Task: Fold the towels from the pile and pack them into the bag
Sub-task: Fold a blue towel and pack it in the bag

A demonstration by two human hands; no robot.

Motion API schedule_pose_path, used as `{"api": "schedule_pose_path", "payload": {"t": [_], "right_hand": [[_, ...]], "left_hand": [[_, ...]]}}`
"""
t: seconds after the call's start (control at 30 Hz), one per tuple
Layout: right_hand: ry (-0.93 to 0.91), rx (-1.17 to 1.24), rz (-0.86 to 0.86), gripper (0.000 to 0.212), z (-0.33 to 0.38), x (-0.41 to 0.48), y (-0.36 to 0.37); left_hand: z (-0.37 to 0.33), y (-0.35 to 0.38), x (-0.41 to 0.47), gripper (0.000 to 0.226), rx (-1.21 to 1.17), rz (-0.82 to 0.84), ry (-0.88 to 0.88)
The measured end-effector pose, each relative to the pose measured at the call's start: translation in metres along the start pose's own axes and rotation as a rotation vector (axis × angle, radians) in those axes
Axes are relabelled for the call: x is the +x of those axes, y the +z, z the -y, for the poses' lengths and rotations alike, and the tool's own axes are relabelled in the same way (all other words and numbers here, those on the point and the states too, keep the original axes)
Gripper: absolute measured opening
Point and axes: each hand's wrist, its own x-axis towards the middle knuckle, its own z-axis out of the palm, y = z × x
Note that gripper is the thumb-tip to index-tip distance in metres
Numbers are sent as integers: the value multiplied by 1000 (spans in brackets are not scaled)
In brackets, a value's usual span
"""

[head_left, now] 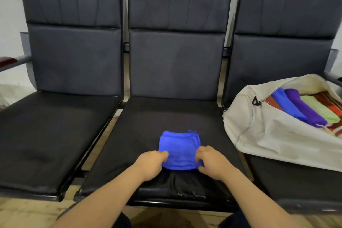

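Left hand [150, 164] and right hand [212, 161], fingers [164, 155] curled, pinch the blue towel [179, 149] on the middle seat [146, 122].

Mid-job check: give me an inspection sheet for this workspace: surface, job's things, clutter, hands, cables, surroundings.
Surface: black padded middle seat of a three-seat bench.
Job's things: folded blue towel on the middle seat; cream bag open on the right seat, packed towels in a row inside; no pile in view.
Clutter: nothing seen.
Hands: left hand and right hand each pinch a near corner of the blue towel.
Cables: nothing seen.
Surroundings: white wall behind, wooden floor below, pale cloth at the left edge.
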Motion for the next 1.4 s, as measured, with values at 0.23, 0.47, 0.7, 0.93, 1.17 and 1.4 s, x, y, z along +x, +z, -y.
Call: {"api": "schedule_pose_path", "payload": {"t": [0.23, 0.47, 0.7, 0.93, 1.17, 1.4], "right_hand": [[151, 406, 2, 13, -10, -11, -12], [333, 436, -98, 8, 1, 5, -1], [111, 84, -143, 21, 13, 11, 2], [139, 349, -41, 22, -4, 0, -6], [265, 479, -50, 15, 1, 7, -5], [382, 118, -238, 22, 22, 21, 6]], "left_hand": [[9, -3, 3, 11, -416, -79, -126], [12, 7, 22, 13, -521, -101, -326], [4, 11, 27, 22, -88, -176, -63], [29, 9, 22, 17, -385, -56, -101], [15, 8, 28, 18, -558, -38, -326], [1, 15, 37, 19, -168, -261, -366]]}}
